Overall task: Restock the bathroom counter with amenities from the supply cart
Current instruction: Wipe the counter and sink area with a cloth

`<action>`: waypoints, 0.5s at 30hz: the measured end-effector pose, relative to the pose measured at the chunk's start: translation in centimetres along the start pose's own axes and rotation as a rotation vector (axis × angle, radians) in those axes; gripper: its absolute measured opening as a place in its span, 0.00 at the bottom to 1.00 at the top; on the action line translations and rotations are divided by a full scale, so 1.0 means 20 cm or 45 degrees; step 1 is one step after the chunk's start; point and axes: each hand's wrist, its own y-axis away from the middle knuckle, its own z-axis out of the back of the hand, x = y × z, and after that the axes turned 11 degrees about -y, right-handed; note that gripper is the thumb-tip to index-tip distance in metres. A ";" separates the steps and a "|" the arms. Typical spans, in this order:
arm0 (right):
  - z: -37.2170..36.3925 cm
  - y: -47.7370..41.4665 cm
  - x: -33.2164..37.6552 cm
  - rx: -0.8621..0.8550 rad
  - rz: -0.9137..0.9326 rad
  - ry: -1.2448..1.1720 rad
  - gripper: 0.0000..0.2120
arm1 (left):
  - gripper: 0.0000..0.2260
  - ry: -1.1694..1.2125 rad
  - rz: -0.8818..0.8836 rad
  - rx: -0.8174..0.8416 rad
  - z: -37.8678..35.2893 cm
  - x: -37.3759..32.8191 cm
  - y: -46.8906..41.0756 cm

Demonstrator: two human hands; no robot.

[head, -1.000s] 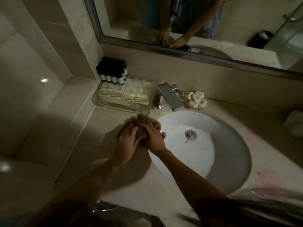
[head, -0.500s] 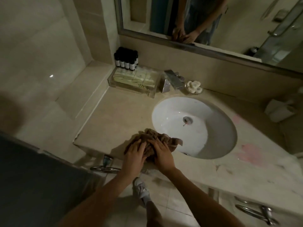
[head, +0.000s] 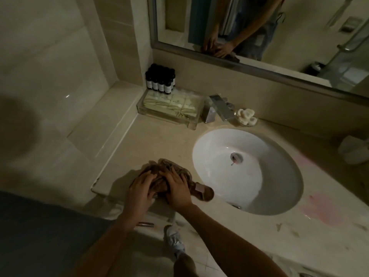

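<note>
Dim light, beige tiled walls (head: pixel 50 56), framed mirror (head: pixel 299 27), white sink (head: pixel 219 148)

Both hands press flat on a crumpled brown cloth (head: pixel 169 176) at the front edge of the counter (head: pixel 163 140), the left hand (head: pixel 140 191) beside the right hand (head: pixel 177 189). The white sink (head: pixel 259 188) lies just to the right. Dark bottles (head: pixel 160 80) stand behind a clear tray (head: pixel 191 124) of packets near the tap (head: pixel 219 107).

Dim, yellowish light and a soft, grainy picture throughout. The white sink (head: pixel 219 176) right of the right hand (head: pixel 177 189) is the brightest patch — its right side in shade — while a broad shadow darkens the wall (head: pixel 18 124) far left of the left hand (head: pixel 139 191). Wide-angle distortion slants the mirror frame (head: pixel 259 70) beyond both hands.
</note>
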 end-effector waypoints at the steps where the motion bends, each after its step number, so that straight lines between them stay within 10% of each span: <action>1: -0.01 -0.12 0.01 0.026 -0.006 -0.017 0.33 | 0.26 0.018 0.035 -0.008 0.02 0.04 -0.09; 15: 0.01 -1.07 0.14 0.225 0.045 -0.100 0.31 | 0.23 -0.010 0.306 -0.292 0.12 0.33 -0.77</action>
